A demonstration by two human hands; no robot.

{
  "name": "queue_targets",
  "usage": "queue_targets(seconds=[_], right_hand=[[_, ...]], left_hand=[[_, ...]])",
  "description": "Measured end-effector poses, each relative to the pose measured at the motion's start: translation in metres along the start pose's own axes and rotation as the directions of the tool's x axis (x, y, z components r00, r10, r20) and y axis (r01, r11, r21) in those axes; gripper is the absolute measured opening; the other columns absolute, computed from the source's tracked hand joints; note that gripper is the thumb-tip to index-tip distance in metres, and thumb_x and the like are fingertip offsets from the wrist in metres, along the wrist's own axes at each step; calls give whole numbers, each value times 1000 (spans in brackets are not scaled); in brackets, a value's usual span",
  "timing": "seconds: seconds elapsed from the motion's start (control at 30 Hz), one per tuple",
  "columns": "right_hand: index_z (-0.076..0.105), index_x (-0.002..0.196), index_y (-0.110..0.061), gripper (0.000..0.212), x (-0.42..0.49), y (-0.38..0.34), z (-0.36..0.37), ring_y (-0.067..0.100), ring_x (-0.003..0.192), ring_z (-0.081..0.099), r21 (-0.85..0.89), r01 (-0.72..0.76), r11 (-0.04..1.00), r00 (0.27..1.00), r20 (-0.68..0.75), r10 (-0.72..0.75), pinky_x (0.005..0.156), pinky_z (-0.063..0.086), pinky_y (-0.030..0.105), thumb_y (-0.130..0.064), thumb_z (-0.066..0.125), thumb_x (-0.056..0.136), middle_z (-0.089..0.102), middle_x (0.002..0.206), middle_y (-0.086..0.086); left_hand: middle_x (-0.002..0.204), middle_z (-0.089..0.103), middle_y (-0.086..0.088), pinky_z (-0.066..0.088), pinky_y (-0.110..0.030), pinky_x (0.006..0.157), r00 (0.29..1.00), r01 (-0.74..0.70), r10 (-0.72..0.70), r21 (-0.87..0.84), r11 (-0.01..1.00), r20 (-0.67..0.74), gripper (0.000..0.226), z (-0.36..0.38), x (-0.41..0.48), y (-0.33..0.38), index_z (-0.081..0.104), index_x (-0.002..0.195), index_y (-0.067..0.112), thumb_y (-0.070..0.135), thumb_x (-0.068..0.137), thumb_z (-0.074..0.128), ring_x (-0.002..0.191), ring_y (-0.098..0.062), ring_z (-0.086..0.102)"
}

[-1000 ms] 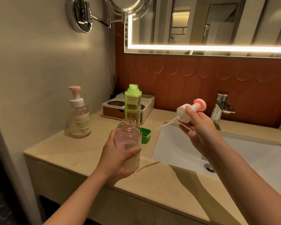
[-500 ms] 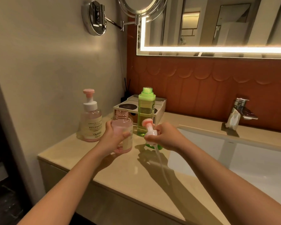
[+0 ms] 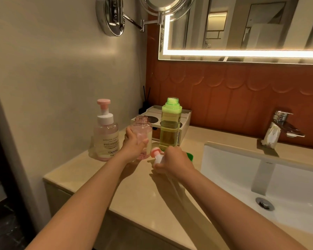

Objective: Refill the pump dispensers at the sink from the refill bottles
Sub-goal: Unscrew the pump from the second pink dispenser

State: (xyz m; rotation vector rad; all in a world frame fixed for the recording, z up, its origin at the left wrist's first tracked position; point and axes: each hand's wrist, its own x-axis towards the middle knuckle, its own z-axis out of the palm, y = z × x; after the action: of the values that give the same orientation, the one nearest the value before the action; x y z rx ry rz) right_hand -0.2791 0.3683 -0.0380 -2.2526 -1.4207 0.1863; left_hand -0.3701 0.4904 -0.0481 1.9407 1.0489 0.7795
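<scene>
Two hands busy here: left hand [image 3: 134, 143] is wrapped around the open pink dispenser bottle [image 3: 141, 134], standing on the desk [image 3: 134, 192] near its back left corner, while the right hand [image 3: 173, 162] closes on the pump head [image 3: 156, 156] low over the desk beside it. I'd lay the pump down where its tube can't drip, keep the bottle upright, then reach for the uncapped green refill bottle [image 3: 170, 123] just behind. Hard to see: the tube's a blur, the green cap [image 3: 189, 156] is mostly hidden, and how full the pink bottle is I can't tell.
</scene>
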Motion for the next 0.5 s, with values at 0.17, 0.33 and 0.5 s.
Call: queue_targets(seconds=[0.17, 0.33, 0.5], right_hand=[[60, 105, -14, 36, 2, -6, 3, 19, 83, 57, -85, 3, 996, 999, -34, -6, 65, 47, 29, -40, 67, 81, 58, 87, 1], [61, 107, -13, 36, -3, -9, -3, 18, 80, 56, -180, 90, 980, 993, -64, -103, 63, 48, 30, -40, 63, 83, 61, 91, 1], [60, 115, -17, 36, -18, -7, -24, 17, 87, 57, -226, 199, 953, 971, -82, -223, 69, 50, 29, -40, 58, 87, 65, 105, 3]], left_hand=[[152, 13, -14, 33, -41, 104, 998, 5, -12, -97, 995, -66, 81, 2, -4, 7, -9, 144, 8, 29, 94, 51, 137, -32, 23], [157, 4, -8, 23, -41, 110, 989, -62, 55, -52, 997, -136, 83, -7, -20, 12, -8, 147, 11, 35, 93, 50, 143, -27, 13], [143, 38, -5, 34, -35, 102, 919, -294, 309, 98, 951, -246, 55, -25, -49, 11, 32, 140, 15, 29, 92, 54, 130, -22, 37]])
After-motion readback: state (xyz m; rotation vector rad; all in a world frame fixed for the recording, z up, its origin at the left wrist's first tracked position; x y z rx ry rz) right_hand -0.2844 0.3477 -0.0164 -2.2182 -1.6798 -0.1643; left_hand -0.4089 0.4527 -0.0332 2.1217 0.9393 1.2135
